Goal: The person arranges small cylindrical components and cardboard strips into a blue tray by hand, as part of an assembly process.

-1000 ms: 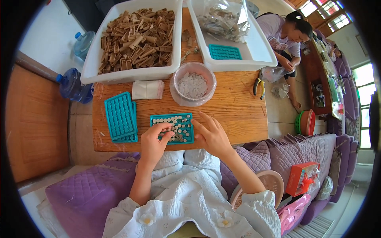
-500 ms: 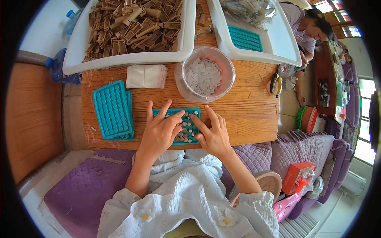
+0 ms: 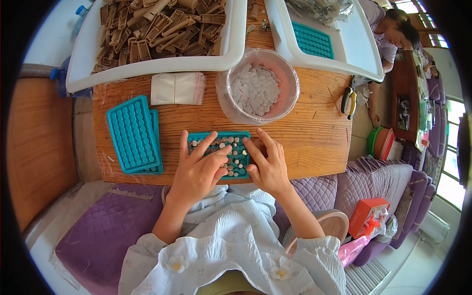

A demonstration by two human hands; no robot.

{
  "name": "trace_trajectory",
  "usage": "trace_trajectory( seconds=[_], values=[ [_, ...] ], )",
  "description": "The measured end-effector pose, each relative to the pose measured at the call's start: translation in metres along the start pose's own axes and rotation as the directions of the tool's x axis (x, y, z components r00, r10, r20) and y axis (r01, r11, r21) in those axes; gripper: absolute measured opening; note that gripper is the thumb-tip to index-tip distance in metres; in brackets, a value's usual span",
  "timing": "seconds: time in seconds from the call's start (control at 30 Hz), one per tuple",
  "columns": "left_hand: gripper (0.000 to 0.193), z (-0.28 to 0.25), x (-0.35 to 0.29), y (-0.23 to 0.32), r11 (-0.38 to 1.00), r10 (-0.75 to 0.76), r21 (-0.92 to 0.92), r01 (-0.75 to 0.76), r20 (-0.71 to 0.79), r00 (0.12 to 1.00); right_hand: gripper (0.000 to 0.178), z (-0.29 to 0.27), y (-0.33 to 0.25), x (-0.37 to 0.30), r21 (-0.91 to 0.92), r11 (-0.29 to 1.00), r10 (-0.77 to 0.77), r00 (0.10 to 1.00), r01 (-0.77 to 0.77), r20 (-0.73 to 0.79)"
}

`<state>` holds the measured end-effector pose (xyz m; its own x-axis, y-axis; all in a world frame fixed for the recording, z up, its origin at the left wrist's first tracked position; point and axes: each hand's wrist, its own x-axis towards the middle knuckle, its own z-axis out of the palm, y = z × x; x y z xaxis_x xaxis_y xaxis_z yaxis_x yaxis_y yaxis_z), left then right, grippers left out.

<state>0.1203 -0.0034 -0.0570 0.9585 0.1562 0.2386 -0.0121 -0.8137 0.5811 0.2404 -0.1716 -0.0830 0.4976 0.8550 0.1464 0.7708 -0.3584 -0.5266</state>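
A teal tray [image 3: 222, 134] with rows of round wells lies near the table's front edge. Many small round silvery pieces [image 3: 236, 163] sit in it, some upright and some tipped over. My left hand [image 3: 196, 169] reaches over the tray's left half with fingers spread, its fingertips over or touching the pieces; it covers part of the tray. At the right edge, my right hand [image 3: 271, 167] has its fingers apart, the index fingertip at the upper right corner and the thumb by the right side. Neither hand visibly holds anything.
Two teal trays [image 3: 132, 137] are stacked at left, beside clear bags [image 3: 178, 89]. Behind stands a lined bucket [image 3: 290, 105] of white pieces. White bins hold brown plastic parts [image 3: 162, 34] and another teal tray [image 3: 312, 40]. Pliers [image 3: 350, 103] lie at right; another person [image 3: 388, 37] sits beyond.
My right index finger has moved off the pieces to the tray's right edge. My left fingers have shifted slightly over the pieces. The whole view has moved a little.
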Motion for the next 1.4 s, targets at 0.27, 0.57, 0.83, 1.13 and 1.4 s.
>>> trace_trajectory(
  seconds=[0.27,0.57,0.83,1.13,1.4],
  values=[
    [0.025,-0.016,-0.013,-0.001,0.998,-0.070,0.001,0.070,-0.073,0.995,0.045,0.000,-0.003,-0.002,0.068,0.997,0.024,0.999,-0.022,-0.035],
    [0.028,-0.010,-0.024,0.000,0.997,-0.075,-0.015,0.074,-0.115,0.991,0.053,-0.001,-0.015,0.009,-0.085,0.993,-0.083,0.993,0.076,-0.082],
    [0.022,-0.003,-0.018,0.004,0.994,-0.098,0.045,0.099,-0.030,0.995,0.051,0.006,-0.011,-0.003,-0.022,0.999,-0.039,0.994,0.037,-0.099],
    [0.019,0.008,-0.011,0.000,0.989,-0.065,0.136,0.062,0.017,0.998,0.044,0.011,-0.020,-0.004,-0.034,0.998,-0.051,0.992,0.048,-0.115],
    [0.019,0.012,-0.014,0.003,0.991,-0.072,0.113,0.069,0.026,0.997,0.043,0.016,-0.021,-0.007,-0.072,0.995,-0.078,0.994,0.072,-0.083]
  ],
)
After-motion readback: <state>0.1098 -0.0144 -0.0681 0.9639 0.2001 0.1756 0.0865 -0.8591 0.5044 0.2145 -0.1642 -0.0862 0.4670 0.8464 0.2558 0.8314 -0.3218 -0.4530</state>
